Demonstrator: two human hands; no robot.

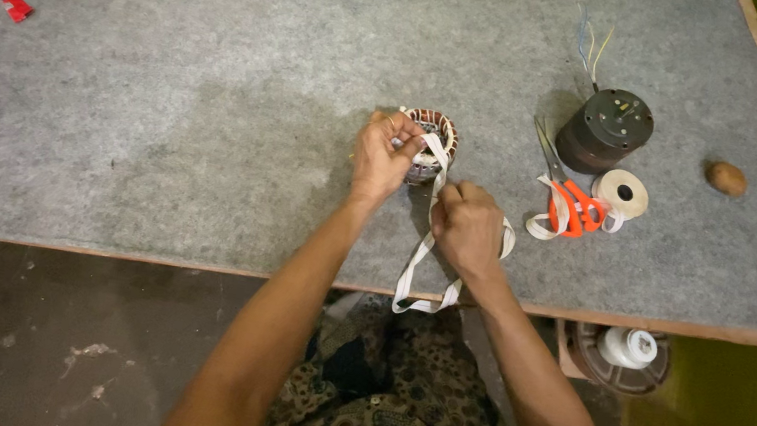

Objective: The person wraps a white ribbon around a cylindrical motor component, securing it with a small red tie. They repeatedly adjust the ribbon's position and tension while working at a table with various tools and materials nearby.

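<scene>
Grey felt-covered bench (162,108): round copper-wound stator coil (430,140) near front edge, partly hidden by left hand (382,158) pinching white cloth tape (420,250); right hand (467,227) fisted around tape, loop overhanging edge.

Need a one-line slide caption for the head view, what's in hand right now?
Left hand steadies a copper-wound stator on grey felt table; right hand pulls white tape.

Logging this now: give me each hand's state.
Left hand: closed on the wound coil.
Right hand: closed on the white tape.
</scene>
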